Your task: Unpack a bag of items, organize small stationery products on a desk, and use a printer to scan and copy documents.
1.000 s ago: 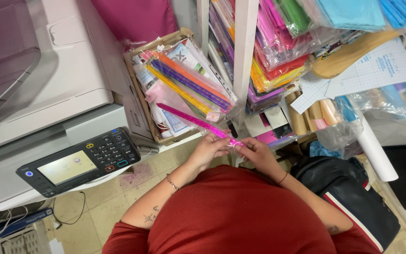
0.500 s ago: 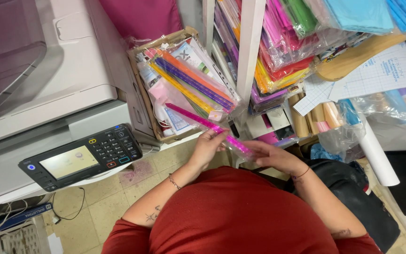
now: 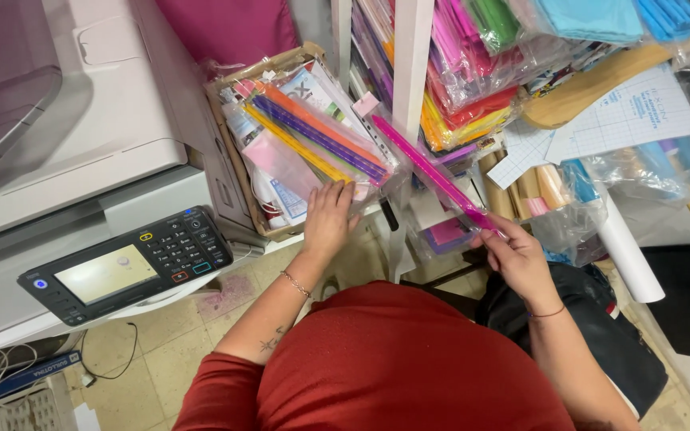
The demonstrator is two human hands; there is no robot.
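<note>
The right hand pinches the near end of a long pink packet slanting up toward the shelves; it looks light, floppy, slick in its clear sleeve; the left hand lies flat, holding nothing, on the packets in the cardboard box.

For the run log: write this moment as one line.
left hand: resting on bagged strips in cardboard box | right hand: holding long pink bagged strip | copier: beside box
</note>
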